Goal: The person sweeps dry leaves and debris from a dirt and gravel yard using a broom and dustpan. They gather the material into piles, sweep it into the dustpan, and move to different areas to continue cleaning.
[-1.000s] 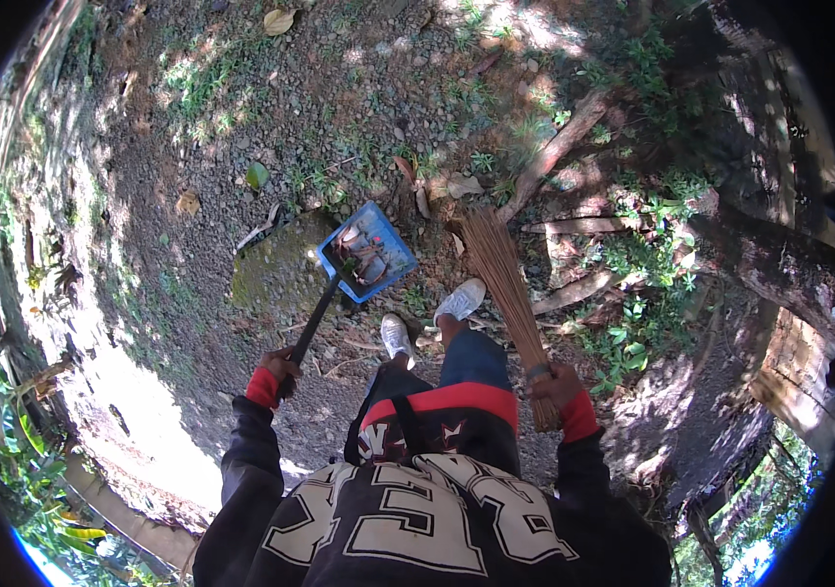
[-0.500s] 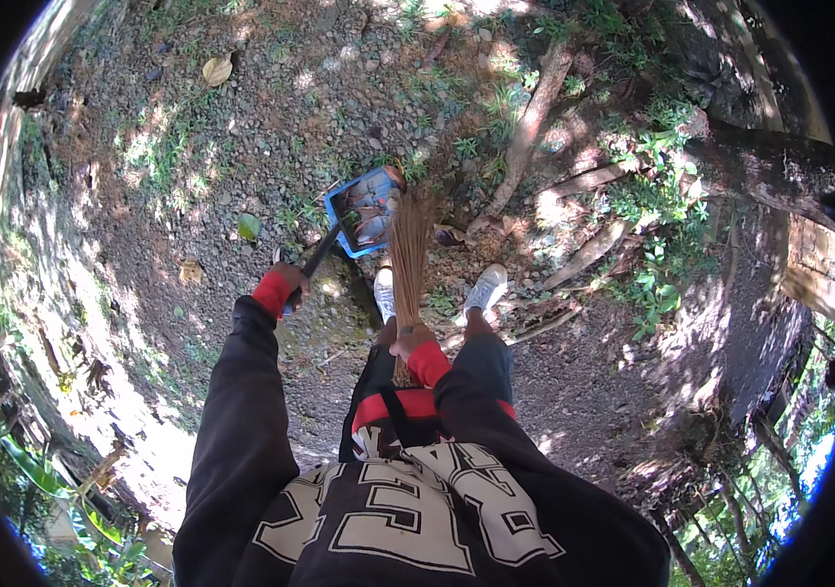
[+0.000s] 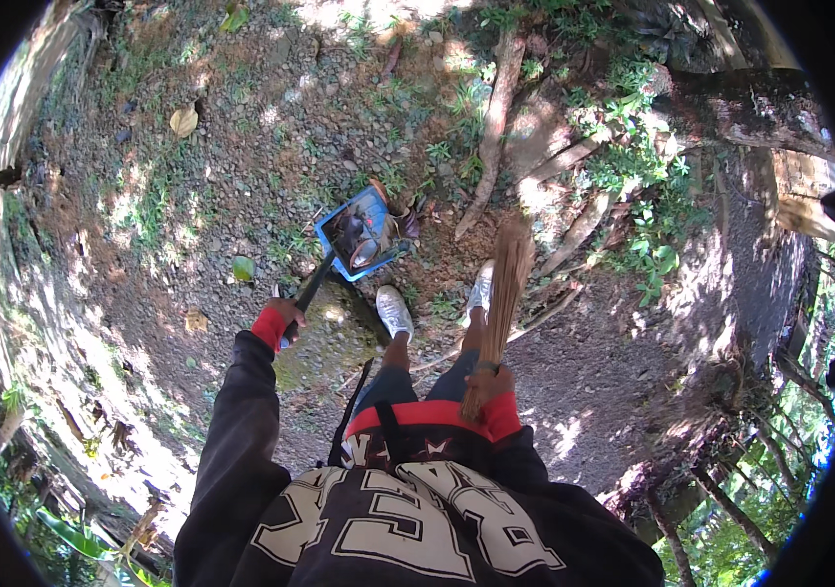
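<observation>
My left hand (image 3: 287, 315) is closed round the dark handle of a blue dustpan (image 3: 328, 233). The dustpan rests on the gravelly ground ahead of my feet, with brown dead leaves (image 3: 351, 233) lying in it. In my right hand (image 3: 489, 380) is a stick broom (image 3: 508, 284), a bundle of thin brown sticks gripped near its bound end. Its bristles point away from me and spread over the ground to the right of my right shoe, apart from the dustpan. A dark dry leaf (image 3: 410, 223) lies by the dustpan's right edge.
Thick tree roots (image 3: 496, 127) cross the ground at the right, beside leafy green plants (image 3: 647, 235). A large log (image 3: 750, 110) lies farther right. My white shoes (image 3: 394, 311) stand just behind the dustpan. Single leaves, one yellowish (image 3: 183, 121) and one green (image 3: 243, 268), lie at the left.
My right hand has swung the broom rightward, away from the dustpan and past my right foot. The dustpan has turned slightly in my left hand, and more of its contents shows.
</observation>
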{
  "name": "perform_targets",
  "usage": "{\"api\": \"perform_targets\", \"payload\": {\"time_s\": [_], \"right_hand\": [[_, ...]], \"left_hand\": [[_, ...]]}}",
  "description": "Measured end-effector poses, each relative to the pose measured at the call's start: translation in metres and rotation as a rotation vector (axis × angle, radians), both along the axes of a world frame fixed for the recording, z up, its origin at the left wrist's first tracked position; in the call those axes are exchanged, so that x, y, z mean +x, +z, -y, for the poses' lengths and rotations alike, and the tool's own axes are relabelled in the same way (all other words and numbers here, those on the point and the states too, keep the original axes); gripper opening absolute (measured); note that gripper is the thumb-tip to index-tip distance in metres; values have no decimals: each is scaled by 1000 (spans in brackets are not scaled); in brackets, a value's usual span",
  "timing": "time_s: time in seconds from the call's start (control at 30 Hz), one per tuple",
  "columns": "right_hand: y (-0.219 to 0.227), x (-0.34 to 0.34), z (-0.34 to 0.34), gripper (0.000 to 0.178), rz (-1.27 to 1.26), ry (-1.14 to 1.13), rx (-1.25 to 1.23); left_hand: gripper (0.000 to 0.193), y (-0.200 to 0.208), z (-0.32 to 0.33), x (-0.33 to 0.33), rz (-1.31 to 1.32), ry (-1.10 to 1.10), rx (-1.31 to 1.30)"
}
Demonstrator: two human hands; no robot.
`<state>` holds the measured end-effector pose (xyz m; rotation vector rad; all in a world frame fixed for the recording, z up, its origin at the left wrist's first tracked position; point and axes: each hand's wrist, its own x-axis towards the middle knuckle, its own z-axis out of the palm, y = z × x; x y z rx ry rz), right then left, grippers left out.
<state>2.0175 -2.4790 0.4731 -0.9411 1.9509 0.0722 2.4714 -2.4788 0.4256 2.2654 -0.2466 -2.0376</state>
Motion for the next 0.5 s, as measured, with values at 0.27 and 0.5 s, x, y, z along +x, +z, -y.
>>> {"api": "perform_targets", "payload": {"time_s": [0.27, 0.5], "right_hand": [[-58, 118, -2, 50, 53, 160, 166], [24, 111, -11, 64, 242, 546, 310]], "left_hand": [[20, -2, 15, -9, -3, 27, 21], [10, 4, -19, -10, -9, 225, 37]]}}
